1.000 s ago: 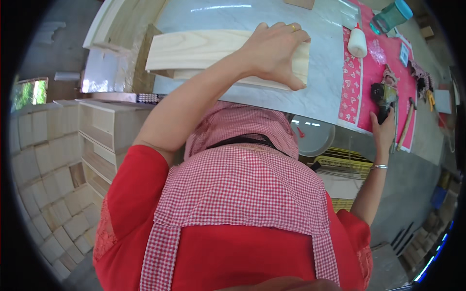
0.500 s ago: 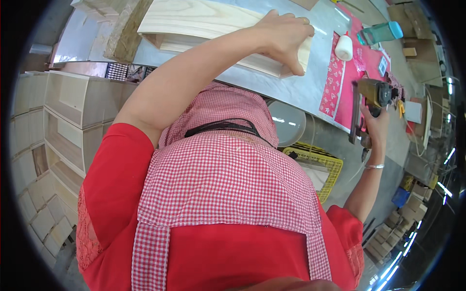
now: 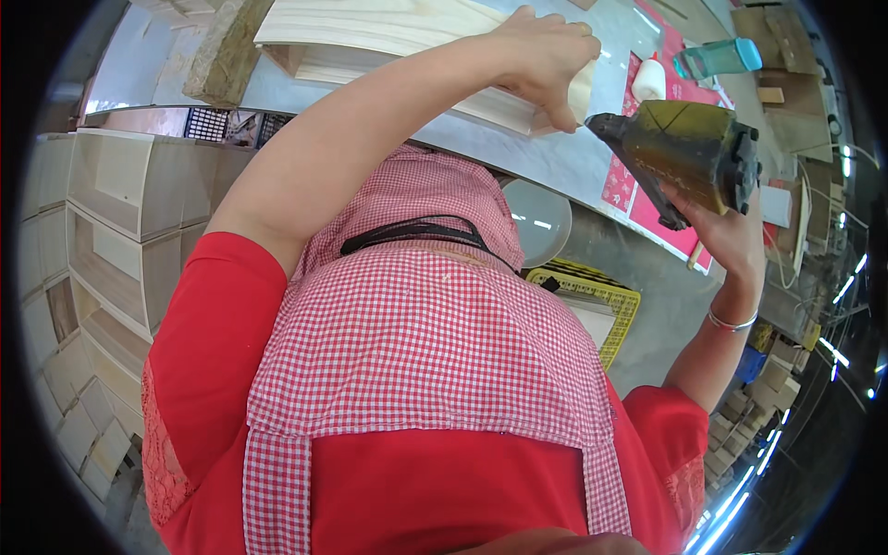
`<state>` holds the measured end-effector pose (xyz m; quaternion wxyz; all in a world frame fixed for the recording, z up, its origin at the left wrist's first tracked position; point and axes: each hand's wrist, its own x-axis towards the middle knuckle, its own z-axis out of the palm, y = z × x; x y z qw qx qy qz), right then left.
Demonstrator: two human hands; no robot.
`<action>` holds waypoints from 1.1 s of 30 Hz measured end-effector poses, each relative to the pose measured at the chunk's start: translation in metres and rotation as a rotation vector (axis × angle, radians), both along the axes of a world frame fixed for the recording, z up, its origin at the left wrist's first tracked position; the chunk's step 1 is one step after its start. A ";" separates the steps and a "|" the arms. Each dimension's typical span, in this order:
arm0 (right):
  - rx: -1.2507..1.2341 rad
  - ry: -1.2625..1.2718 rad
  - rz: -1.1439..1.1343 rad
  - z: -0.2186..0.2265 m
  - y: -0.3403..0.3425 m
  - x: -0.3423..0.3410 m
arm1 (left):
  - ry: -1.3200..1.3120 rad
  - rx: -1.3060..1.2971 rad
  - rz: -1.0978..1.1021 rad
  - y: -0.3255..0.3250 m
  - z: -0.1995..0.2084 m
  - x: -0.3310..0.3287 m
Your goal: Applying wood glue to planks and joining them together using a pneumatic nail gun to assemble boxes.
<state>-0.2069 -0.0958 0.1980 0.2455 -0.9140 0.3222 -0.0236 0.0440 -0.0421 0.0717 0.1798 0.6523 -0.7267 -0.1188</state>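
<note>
A: Start at the left. What sits there?

B: Pale wooden boxes [image 3: 102, 240] stacked at nine o'clock, well apart from both hands. Above them, at eleven o'clock, the desk [image 3: 518, 157] begins, grey and smooth.

A: And on it?

B: A board [image 3: 370, 28], light wood, lying flat at twelve o'clock. Its long axis runs left to right across the view, slanting slightly down toward the right.

A: Which hand has it?

B: The left hand [image 3: 546, 60]. It presses down on the board's right end, fingers [image 3: 564, 106] curled over the near edge, gripping the wood.

A: Then the right hand?

B: The right hand [image 3: 726, 236] is at two o'clock, closed around a nail gun [image 3: 684, 157], dark and yellowish. I can't see each finger, but the tool is clearly held.

A: How does the gun lie to the board?

B: Its nose points toward ten o'clock, at the board's right end, just beside the left hand's thumb. Nose and wood look near, though I cannot tell if they touch.

A: So which hand is nearer the board?

B: The left one, it is on it. The right one is a little apart, at three o'clock from that end.

A: Anything farther right?

B: A white bottle [image 3: 647, 81] and a teal bottle [image 3: 717, 57] on a pink mat [image 3: 629, 185], around one o'clock.
</note>
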 end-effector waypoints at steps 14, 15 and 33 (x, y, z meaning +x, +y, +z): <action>-0.141 -0.042 -0.321 -0.068 -0.026 -0.059 | 0.037 0.011 0.033 0.003 0.007 -0.004; -0.270 0.005 -0.319 -0.081 -0.029 -0.069 | 0.021 0.015 0.017 0.003 0.009 -0.005; -0.010 -0.371 -0.295 -0.058 -0.001 -0.047 | 0.014 0.032 0.032 0.000 0.011 -0.005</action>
